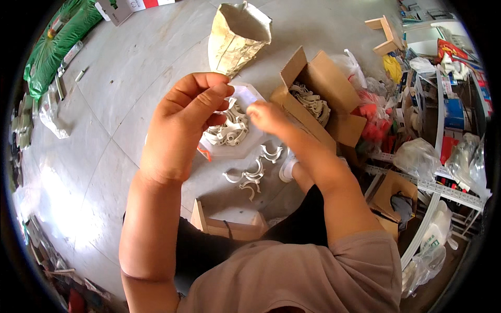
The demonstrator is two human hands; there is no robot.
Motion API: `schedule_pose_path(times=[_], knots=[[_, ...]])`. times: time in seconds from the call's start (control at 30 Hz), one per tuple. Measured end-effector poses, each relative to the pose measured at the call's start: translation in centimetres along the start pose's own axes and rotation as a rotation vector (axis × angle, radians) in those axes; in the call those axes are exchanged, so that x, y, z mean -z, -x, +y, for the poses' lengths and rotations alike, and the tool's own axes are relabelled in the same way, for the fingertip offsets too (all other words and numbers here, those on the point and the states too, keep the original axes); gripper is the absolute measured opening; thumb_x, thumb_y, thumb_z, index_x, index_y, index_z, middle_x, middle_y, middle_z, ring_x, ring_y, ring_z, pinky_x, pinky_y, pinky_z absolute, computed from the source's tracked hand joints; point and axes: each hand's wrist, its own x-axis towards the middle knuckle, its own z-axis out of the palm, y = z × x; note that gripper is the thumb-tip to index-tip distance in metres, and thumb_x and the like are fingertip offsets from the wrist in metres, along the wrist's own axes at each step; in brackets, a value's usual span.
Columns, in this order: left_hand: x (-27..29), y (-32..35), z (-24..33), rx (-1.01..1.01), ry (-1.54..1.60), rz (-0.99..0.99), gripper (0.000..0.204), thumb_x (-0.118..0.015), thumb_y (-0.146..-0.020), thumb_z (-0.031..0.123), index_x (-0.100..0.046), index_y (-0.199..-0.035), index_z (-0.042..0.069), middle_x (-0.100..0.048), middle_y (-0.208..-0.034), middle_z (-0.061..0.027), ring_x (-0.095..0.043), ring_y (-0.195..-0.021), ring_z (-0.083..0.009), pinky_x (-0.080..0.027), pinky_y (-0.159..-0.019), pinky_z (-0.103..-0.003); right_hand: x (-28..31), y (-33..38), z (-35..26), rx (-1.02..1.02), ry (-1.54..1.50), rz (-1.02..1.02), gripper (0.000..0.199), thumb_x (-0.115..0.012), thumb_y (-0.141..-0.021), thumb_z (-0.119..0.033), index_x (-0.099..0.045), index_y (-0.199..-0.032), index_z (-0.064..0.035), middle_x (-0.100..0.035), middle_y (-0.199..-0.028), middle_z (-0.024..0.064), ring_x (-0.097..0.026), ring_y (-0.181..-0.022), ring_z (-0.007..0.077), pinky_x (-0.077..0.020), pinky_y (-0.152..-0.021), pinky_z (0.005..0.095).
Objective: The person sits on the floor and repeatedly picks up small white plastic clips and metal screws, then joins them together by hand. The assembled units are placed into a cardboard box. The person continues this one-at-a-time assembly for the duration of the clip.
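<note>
Hands: left hand (pixel 180 122) and right hand (pixel 266 116) pinch clear bag (pixel 237 143) of white clips | right: open cardboard box (pixel 318 99) edge close | left: bare floor (pixel 120 78)

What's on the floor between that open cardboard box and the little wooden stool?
Head view: loose white pipe clips lie on the floor between the cardboard box and wooden stool.

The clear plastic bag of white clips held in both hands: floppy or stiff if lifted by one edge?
Probably floppy: the clear plastic bag is thin film, sagging around the white pipe clips. Likely light. Both the left hand and right hand pinch its top.
</note>
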Motion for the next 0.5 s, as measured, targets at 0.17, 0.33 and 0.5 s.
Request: schedule_pose_path(times=[0.17,0.33,0.5], knots=[[0.3,0.3,0.7,0.019,-0.091,0.058,0.015,-0.053,-0.086,0.016,-0.057,-0.096,0.006,-0.06,-0.089,-0.003,-0.051,-0.078,-0.0085,-0.041,-0.07,-0.023,-8.2,-0.3,-0.8,-0.104,0.408,-0.804,0.015,-0.052,-0.073,-0.018,-0.063,-0.079,-0.011,-0.062,-0.082,0.0114,-0.059,-0.079,0.0301,-0.0473,-0.07,0.0402],[1.4,0.3,0.8,-0.048,0.003,0.026,0.015,-0.053,-0.086,0.016,-0.057,-0.095,0.006,-0.06,-0.089,-0.0029,-0.052,-0.077,-0.0084,-0.041,-0.07,-0.022,-8.8,-2.5,-1.2,-0.206,0.281,-0.351,0.023,-0.056,-0.068,-0.017,-0.06,-0.089,-0.0079,-0.059,-0.093,0.0138,-0.058,-0.088,0.0289,-0.0473,-0.073,0.0393],[1.6,0.0,1.4,-0.063,0.026,0.033,0.014,-0.054,-0.085,0.017,-0.058,-0.094,0.006,-0.06,-0.088,-0.0024,-0.052,-0.076,-0.0078,-0.041,-0.068,-0.021,-13.3,-2.1,5.6,-0.139,0.397,-0.394,0.04,-0.065,-0.065,-0.019,-0.056,-0.102,-0.0087,-0.056,-0.1,0.0128,-0.057,-0.091,0.0274,-0.0476,-0.074,0.0375]])
